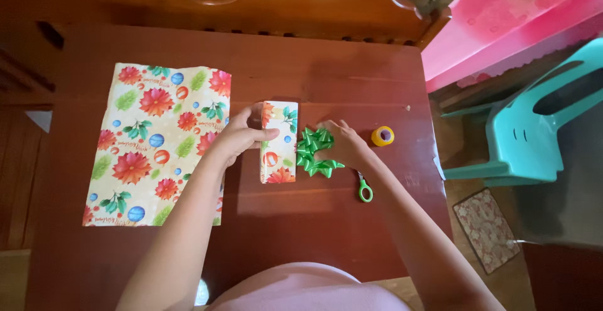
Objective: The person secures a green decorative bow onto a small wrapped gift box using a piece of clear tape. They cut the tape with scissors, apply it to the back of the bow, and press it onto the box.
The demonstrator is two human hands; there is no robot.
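Observation:
A small box wrapped in cream floral paper (279, 143) lies upright in the middle of the red-brown wooden table (326, 66). My left hand (240, 134) grips its left edge near the top, thumb across the wrap. Just to the box's right lies a shiny green ribbon bow (316, 153). My right hand (343, 141) rests on the bow's right side, fingers curled over it. Green-handled scissors (363, 188) lie under my right wrist, only the handle showing.
A large sheet of the same floral wrapping paper (154, 144) is spread at the left. A yellow roll of tape (382, 136) stands at the right. A teal plastic chair (540, 123) and a pink cloth (502, 16) are beyond the table's right edge.

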